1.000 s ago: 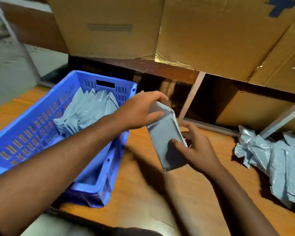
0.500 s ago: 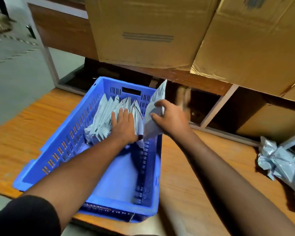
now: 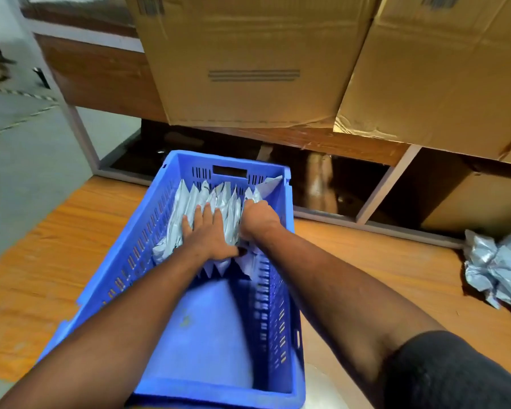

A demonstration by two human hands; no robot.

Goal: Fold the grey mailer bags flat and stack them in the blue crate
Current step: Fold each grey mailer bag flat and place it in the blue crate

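With the stack (image 3: 216, 202) pressed flat-fingered by the left hand (image 3: 208, 231) inside the crate (image 3: 136, 246), a bag (image 3: 267, 185) was gripped by the right hand (image 3: 257, 216); released carelessly, it could likely spring unfolded.

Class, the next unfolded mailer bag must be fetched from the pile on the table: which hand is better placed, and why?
Right. The unfolded pile lies on the right hand's side; the left hand lies flat on the stacked bags in the blue crate.
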